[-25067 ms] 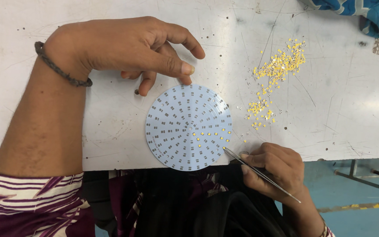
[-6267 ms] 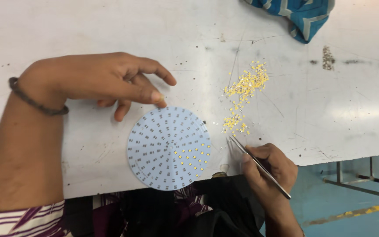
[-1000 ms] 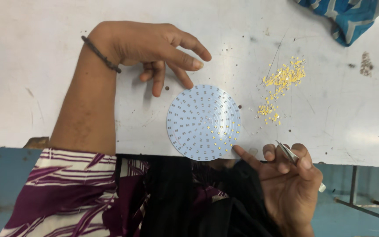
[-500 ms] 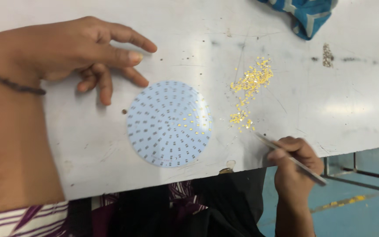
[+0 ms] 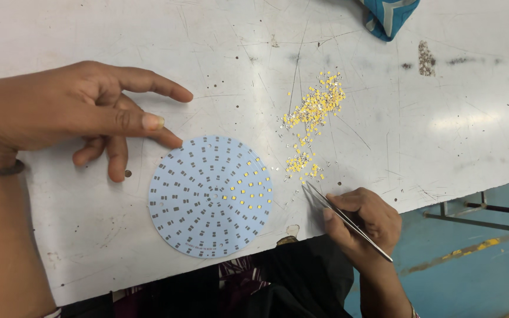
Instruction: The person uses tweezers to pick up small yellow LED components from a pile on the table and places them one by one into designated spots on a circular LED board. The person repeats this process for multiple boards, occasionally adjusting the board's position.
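Scene evenly, brightly lit; glare patch seen on white table (image 5: 472,121) at right; focus sharp; shadows faint.

a white table (image 5: 455,118) fills most of the view, its top scratched, scuffed and marked with dark specks. a soft glare of light lies on its right part. beyond its right edge a blue floor (image 5: 490,277) shows, with a yellow painted stripe and dark metal bars (image 5: 478,213) of a frame.

Bare tabletop (image 5: 455,118) right of yellow chips (image 5: 310,121); round board (image 5: 210,195) (left) blocks.
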